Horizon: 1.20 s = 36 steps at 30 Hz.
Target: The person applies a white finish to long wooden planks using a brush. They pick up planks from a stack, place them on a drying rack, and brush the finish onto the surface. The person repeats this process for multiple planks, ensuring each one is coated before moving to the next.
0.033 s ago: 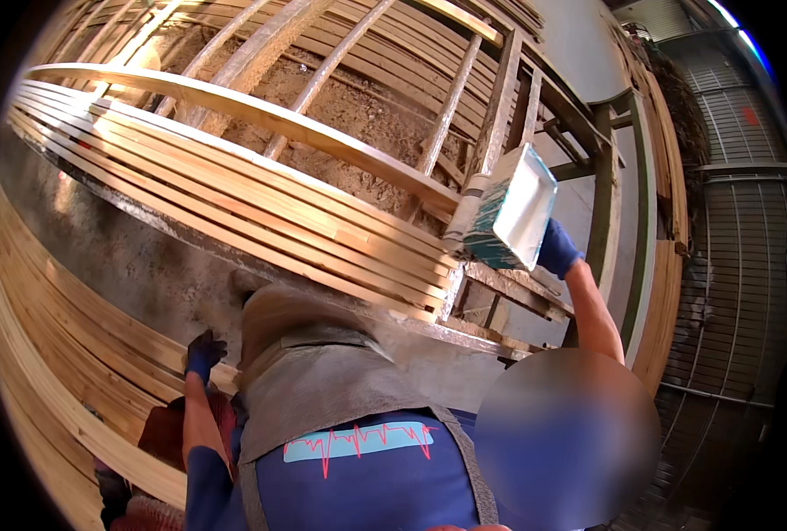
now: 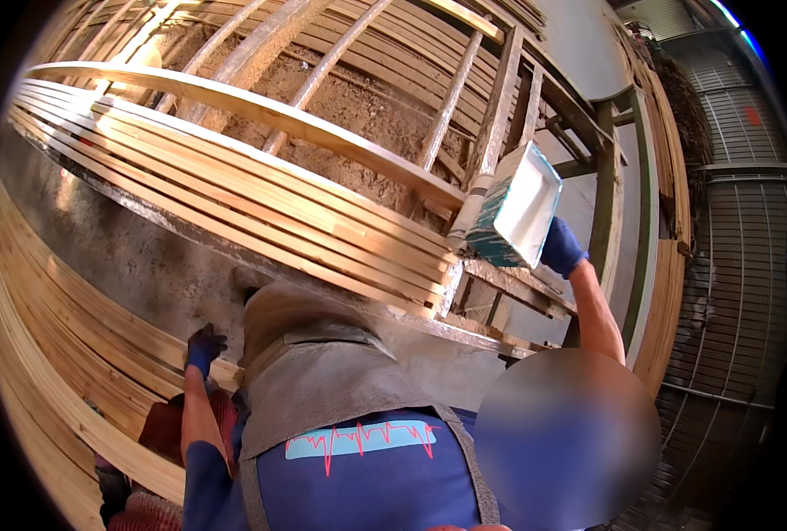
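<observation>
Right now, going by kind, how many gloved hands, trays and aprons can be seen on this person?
Gloved hands: 2, the left hand and the right hand, both in blue
White tray with teal sides, held up by the right hand: 1
Grey apron: 1
Total: 4

I see pale, smooth wooden slats (image 2: 234, 190) stacked on a rough, grimy frame. My right hand (image 2: 560, 248), gloved in matt blue cloth, holds a glossy white tray (image 2: 522, 205); my apron (image 2: 322, 372) looks coarse grey fabric.
</observation>
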Each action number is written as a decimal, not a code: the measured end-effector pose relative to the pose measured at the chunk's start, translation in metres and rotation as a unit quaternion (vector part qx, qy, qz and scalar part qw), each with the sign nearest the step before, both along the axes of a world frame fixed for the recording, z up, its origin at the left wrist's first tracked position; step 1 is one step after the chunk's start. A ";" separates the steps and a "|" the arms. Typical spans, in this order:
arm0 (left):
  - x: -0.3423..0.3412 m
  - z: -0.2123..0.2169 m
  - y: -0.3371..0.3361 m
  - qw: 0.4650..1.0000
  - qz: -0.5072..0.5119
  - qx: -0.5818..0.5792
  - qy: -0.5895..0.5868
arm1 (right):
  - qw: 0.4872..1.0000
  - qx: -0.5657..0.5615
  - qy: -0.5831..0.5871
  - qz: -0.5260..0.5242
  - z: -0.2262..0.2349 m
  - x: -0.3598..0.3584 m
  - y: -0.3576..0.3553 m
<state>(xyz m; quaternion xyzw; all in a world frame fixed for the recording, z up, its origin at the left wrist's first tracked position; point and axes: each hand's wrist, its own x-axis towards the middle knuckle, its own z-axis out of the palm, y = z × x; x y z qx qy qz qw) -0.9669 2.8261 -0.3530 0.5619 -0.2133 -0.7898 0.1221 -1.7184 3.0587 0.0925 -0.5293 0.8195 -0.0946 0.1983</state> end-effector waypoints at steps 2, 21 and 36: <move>-0.030 0.026 -0.007 0.997 0.031 0.012 -0.066 | 0.997 0.052 0.035 -0.043 0.014 0.001 0.021; 0.001 0.065 0.038 0.993 0.084 0.063 -0.063 | 0.996 -0.026 -0.013 0.089 -0.022 0.156 -0.091; -0.023 0.017 -0.004 0.989 0.116 0.061 -0.072 | 0.972 0.022 0.005 0.235 -0.024 0.307 -0.341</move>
